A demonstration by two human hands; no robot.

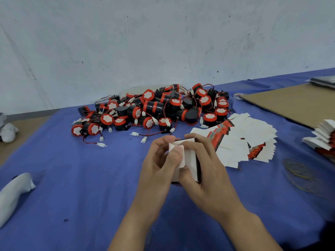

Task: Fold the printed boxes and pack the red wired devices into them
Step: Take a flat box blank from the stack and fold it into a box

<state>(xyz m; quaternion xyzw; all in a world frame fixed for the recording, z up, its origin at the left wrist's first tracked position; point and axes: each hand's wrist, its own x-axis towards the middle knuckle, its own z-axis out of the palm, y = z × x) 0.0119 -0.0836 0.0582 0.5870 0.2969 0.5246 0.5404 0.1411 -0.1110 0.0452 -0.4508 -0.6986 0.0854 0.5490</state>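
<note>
Box (pixel 190 154), white and partly folded, sits just above the blue bench (pixel 72 178) between our hands; our left hand (pixel 157 165) pinches its near flap, thumb on top; our right hand (pixel 210 169) grasps its right side; red wired devices (pixel 154 109) lie heaped behind; flat boxes (pixel 241 138) fan out to the right.

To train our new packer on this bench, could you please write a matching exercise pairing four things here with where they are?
Things:
1. red wired devices
2. partly folded box
3. flat printed boxes
4. rubber bands

Places:
A. gripped by the left hand and right hand
B. loose on the blue cloth, far right
C. heaped at the back, near the wall
D. fanned out to the right of the hands

Pairs: 1-C, 2-A, 3-D, 4-B.
</note>
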